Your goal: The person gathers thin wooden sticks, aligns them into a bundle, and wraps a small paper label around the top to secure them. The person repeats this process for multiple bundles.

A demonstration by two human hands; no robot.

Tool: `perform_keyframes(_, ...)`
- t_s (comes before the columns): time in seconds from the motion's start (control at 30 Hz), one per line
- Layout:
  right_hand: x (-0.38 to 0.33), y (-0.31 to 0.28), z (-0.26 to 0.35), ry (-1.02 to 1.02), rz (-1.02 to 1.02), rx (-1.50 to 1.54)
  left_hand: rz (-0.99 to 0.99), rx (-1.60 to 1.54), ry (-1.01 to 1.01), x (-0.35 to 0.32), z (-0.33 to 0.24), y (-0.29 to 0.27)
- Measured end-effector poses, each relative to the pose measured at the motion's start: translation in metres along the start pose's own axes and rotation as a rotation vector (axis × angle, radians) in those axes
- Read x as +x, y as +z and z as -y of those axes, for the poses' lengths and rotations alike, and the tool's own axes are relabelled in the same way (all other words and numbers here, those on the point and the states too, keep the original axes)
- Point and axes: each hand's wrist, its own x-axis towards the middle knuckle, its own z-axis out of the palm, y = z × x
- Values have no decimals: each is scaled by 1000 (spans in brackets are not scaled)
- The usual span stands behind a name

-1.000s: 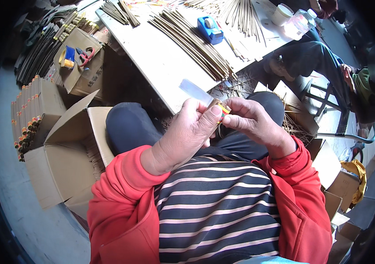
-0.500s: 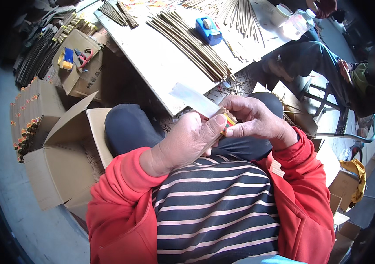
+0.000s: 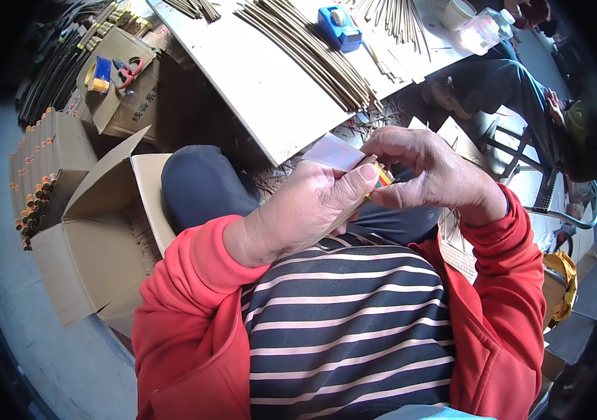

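Over my lap, my left hand (image 3: 302,208) wraps round a bundle of thin brown sticks (image 3: 372,161), its thumb pressed on top. A yellow, red and green label band (image 3: 383,178) circles the bundle's upper part. My right hand (image 3: 433,166) pinches that band, index finger at the stick ends and thumb below. Between the hands a pale translucent strip (image 3: 332,151) juts out toward the table; which fingers hold it I cannot tell. The bundle's lower part is mostly hidden behind my left hand.
Brown sticks (image 3: 305,56) and a blue tape dispenser (image 3: 340,28) lie on the white table (image 3: 225,77). At left stand an open carton (image 3: 99,262), stacked banded bundles (image 3: 36,175), and a box with red-handled pliers (image 3: 128,72). Another person's leg (image 3: 498,87) is at right.
Both hands have shifted slightly right with the bundle. My right fingers have moved up over the stick ends, and the pale strip now shows less length. The view has moved a little.
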Motion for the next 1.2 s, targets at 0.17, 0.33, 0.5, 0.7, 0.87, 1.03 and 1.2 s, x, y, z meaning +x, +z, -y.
perform_keyframes(0.17, 1, -1, 3, 10, 1, -5, 25, -34, -10, 1, 2, -4)
perform_keyframes(0.33, 0, 1, 5, -22, 13, 174, 6, -143, -15, 1, 0, -3)
perform_keyframes(0.5, 1, 0, 5, -68, 20, 84, -24, -113, -26, -1, 1, -4)
perform_keyframes(0.7, 6, 2, -3, -141, -34, 130, 11, -122, -35, 1, 7, -9)
perform_keyframes(0.87, 5, 8, -4, -169, -73, 165, 72, -144, -25, -1, 9, -11)
perform_keyframes(1.03, 7, 7, -10, -384, -93, -103, 103, -209, -70, -6, 2, -11)
perform_keyframes(1.2, 7, 6, -10, -499, -57, -253, 126, -244, -82, -8, 4, -13)
